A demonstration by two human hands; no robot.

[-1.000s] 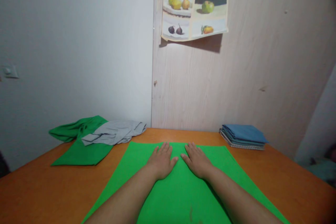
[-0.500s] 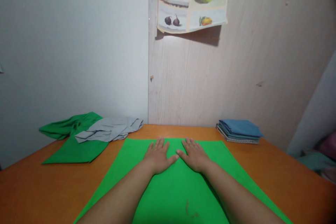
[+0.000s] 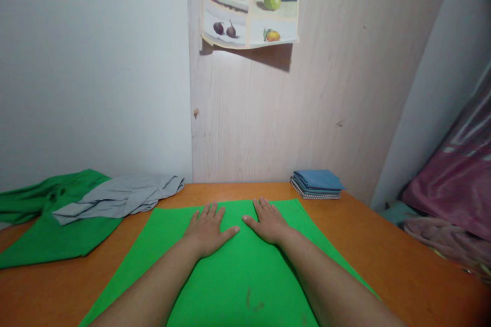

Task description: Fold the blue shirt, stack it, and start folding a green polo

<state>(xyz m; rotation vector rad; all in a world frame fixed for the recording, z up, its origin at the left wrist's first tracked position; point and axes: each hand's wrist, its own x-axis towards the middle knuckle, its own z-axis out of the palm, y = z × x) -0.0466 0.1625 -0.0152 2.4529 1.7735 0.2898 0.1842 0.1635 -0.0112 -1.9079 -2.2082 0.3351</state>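
Observation:
A bright green cloth (image 3: 230, 276) lies spread flat in front of me, its far edge straight across and its near part running out of view. My left hand (image 3: 207, 231) rests palm down on it near the far edge, fingers stretched and thumb pointing inward. Beside it, a little to the right, my right hand (image 3: 267, 222) also presses flat on the cloth with its fingers extended. A small gap separates the two thumbs. Dark stains mark the cloth between my forearms. Neither hand grips anything.
The orange table (image 3: 356, 265) meets the wall at the back. At the left lies a crumpled grey cloth (image 3: 126, 194) over another green cloth (image 3: 57, 240). A stack of folded cloths (image 3: 318, 180) sits at the back right. Pink fabric (image 3: 452, 189) is beyond the table's right edge.
The view has turned to the right, so the table and wall appear shifted left. My hands have moved slightly apart on the green cloth, both still flat.

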